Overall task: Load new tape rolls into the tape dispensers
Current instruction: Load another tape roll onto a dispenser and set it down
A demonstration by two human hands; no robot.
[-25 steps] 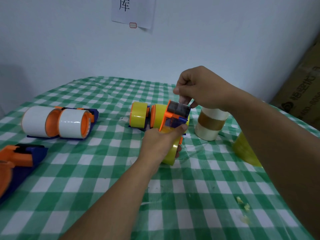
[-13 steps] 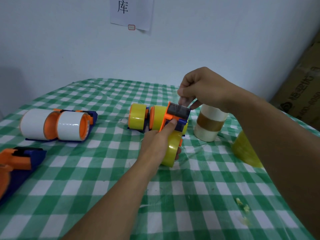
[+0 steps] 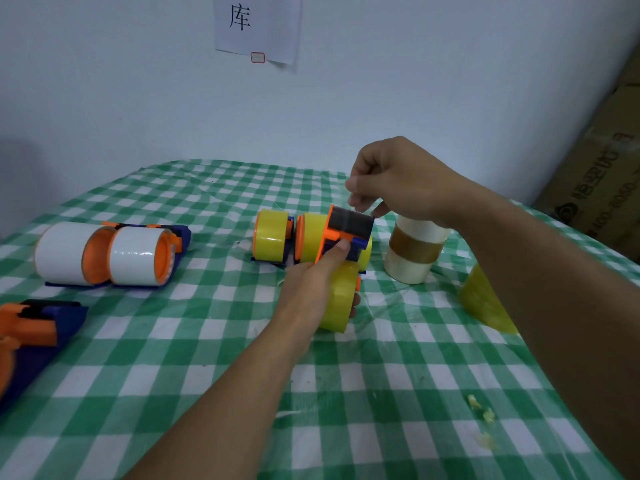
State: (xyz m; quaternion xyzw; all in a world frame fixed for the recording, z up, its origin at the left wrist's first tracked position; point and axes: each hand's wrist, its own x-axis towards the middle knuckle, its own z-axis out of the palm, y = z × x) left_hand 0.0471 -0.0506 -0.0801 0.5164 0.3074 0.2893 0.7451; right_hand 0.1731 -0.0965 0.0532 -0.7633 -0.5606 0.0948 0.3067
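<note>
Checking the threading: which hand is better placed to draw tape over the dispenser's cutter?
Likely right hand: it pinches at the dark serrated cutter; left hand grips the yellow tape roll in the orange-and-blue dispenser.

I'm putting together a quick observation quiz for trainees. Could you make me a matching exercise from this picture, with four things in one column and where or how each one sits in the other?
Things:
1. white tape rolls
2. cream and brown roll stack
3. yellow-tape dispenser
4. paper sign

Places or states:
a. stuck on the wall
b. gripped by the left hand
c. lying on their sides at the left of the table
d. standing upright on end

Pairs: 1-c, 2-d, 3-b, 4-a
</note>
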